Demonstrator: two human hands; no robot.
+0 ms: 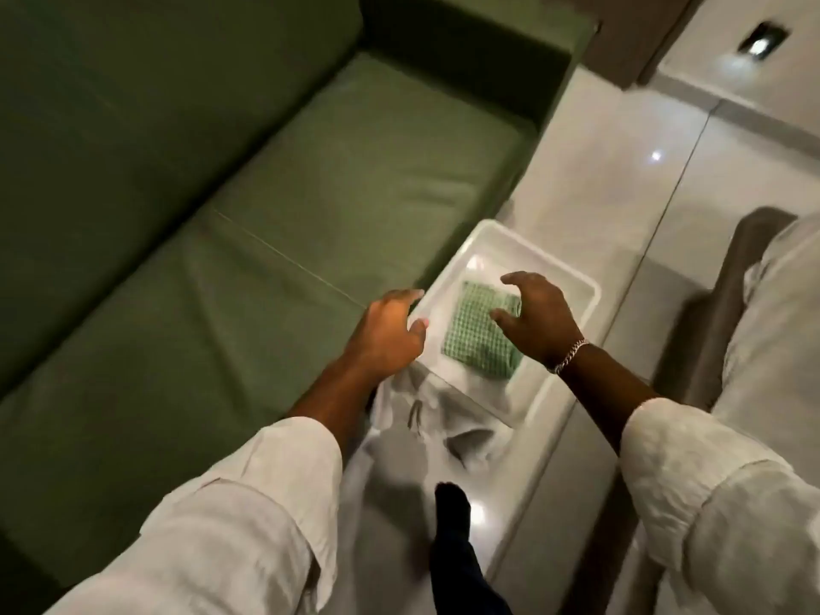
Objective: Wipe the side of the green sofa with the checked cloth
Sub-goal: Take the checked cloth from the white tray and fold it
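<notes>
A folded green checked cloth (477,335) lies in a white plastic tray (572,277) on the floor beside the green sofa (222,215). My right hand (537,319) hovers over the cloth's right edge with fingers spread and curled, holding nothing. My left hand (388,332) hangs over the tray's left rim, fingers loosely apart and empty. The sofa fills the left of the view, its armrest (466,59) at the top. The cloth's right part is hidden by my right hand.
Glossy pale floor tiles (621,193) run along the sofa's front. My white garment (426,437) drapes over the tray's near end, with a dark foot (452,508) below it. A pale cushioned seat (767,326) stands at the right edge.
</notes>
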